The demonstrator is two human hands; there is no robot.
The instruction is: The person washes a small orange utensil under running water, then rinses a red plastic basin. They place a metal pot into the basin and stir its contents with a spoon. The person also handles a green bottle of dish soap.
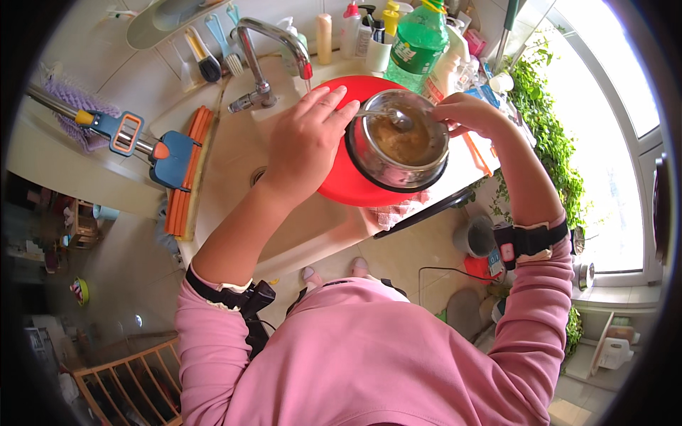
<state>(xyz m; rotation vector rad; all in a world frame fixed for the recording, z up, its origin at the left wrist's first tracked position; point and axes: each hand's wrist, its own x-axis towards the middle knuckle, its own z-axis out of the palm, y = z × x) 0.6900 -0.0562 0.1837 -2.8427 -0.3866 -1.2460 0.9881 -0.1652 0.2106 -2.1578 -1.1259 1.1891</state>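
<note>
A stainless steel bowl with a dark band round its base is over a red basin. Cloudy brownish liquid with soft lumps lies inside it. My right hand grips the bowl's far right rim, fingers curled over the edge. A metal spoon dips into the liquid, its handle running left to the fingertips of my left hand. That hand appears to pinch the handle, though its back hides the thumb. The left hand's other fingers stretch over the basin's left side.
Left of the basin are a white sink and a faucet with a red tip. Several bottles, including a large green one, line the back. A blue-headed mop leans at the left. Green plants hang by the window.
</note>
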